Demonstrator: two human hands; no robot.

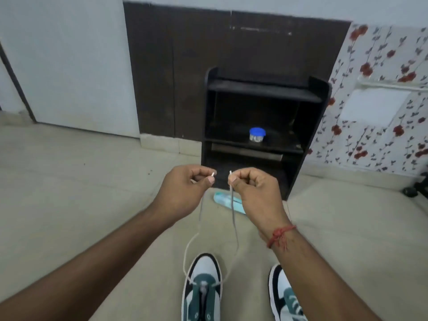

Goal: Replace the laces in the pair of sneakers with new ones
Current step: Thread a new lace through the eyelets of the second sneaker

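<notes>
Pale cord, the new lace [192, 245], runs up from the lowest eyelets of the green-and-white sneaker [202, 289] at the bottom centre of the frame to both our hands. Our left hand [185, 185] pinches one white tip, our right hand [253, 185] the other, level with each other mid-frame. We judge the lace light, limp and easily twisted, best held by its stiff tips for threading. A second sneaker [286, 297] sits at lower right on the floor [81, 193].
</notes>
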